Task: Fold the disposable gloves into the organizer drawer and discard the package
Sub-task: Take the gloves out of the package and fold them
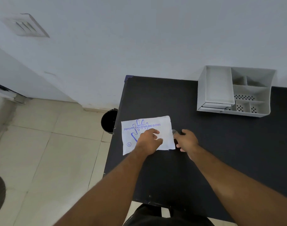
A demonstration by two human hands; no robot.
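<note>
A white glove package (162, 126) printed with blue lettering and a hand outline lies flat on the black table (221, 144), near its left edge. My left hand (149, 139) rests on the package's middle, fingers pressing it down. My right hand (186, 141) is at the package's right end, fingers closed on a clear piece of glove plastic (175, 132) that sticks out of the opening. A white organizer (234, 92) stands at the table's far right, its drawer (218, 86) pulled out and nothing seen inside.
A black waste bin (109, 120) stands on the tiled floor just left of the table, by the wall. The organizer's right side has several small compartments with perforated bottoms. A white wall runs behind the table.
</note>
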